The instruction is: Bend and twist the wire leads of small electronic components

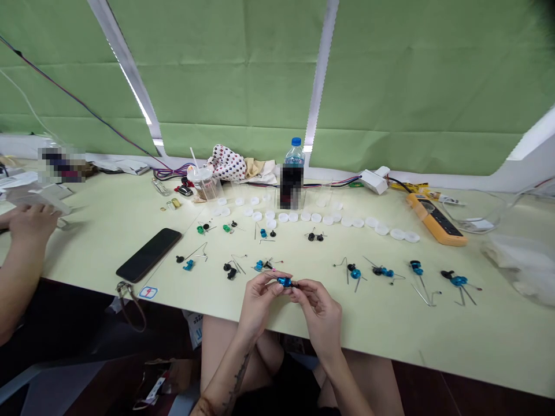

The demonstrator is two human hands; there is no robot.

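Note:
My left hand (259, 300) pinches a small shiny blue part (285, 282) near the table's front edge. Close against it, the fingertips of my right hand (318, 312) are closed on the dark end at the part's right side. Just behind my hands lies another blue piece (259, 265) with black bits. Similar blue and black pieces with thin metal rods lie to the right, among them one blue piece (354, 271) and another (458, 281). On the left are a blue piece (188, 265) and a black piece (232, 273).
A black phone (148, 255) lies at left, an orange power strip (436, 219) at right. White round caps (316, 218) form a row before a bottle (295, 156) and a plastic cup (206, 184). Another person's hand (35, 222) is at far left.

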